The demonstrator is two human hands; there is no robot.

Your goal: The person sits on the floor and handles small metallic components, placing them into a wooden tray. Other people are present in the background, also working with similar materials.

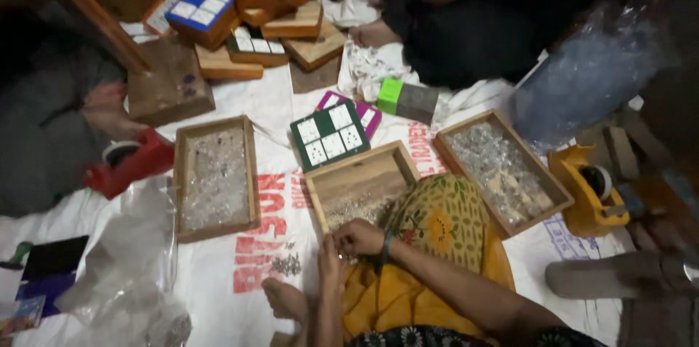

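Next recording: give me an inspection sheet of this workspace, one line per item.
Surface: white printed sheet spread on the floor.
Job's things: middle wooden tray with small metal bits; loose pile of bits on the sheet.
Clutter: two more trays, green switch panel, wooden boxes, red tape dispenser, yellow tape dispenser, plastic bags.
Grippers: left hand and right hand together at the tray's near edge; what they pinch is too small to tell.
Cables: nothing seen.
Surroundings: other people seated around.
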